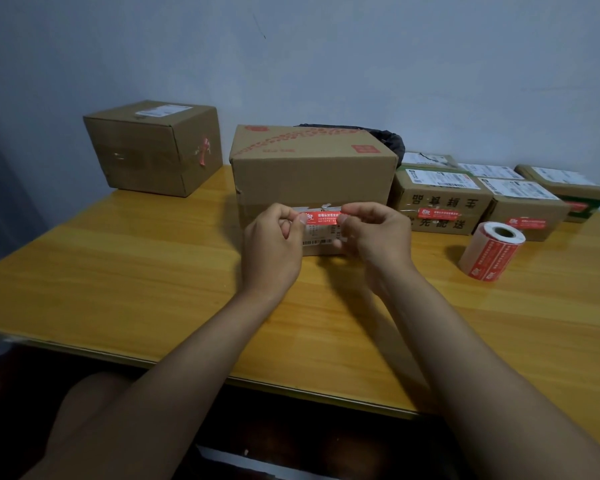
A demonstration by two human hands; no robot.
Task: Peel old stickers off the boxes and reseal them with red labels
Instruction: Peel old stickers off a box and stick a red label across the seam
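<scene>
Head view: both hands hold one red label (pixel 321 217) stretched flat between them, in front of the near face of the big box (pixel 312 174) at the middle of the table (pixel 118 271). The left hand (pixel 274 240) pinches the label's left end between thumb and fingers; the right hand (pixel 374 237) pinches its right end the same way. Just behind and below the label, a white sticker (pixel 321 235) with a barcode shows on the box face, partly hidden by the hands. Whether the label touches the box cannot be told. A roll (pixel 490 251) of red labels lies on its side to the right, near a cluster of small boxes (pixel 440 199), two of which carry red labels on their near faces. Another box (pixel 153 147) sits well apart at the table's far left corner. A dark bag (pixel 392 140) shows behind the big box.
</scene>
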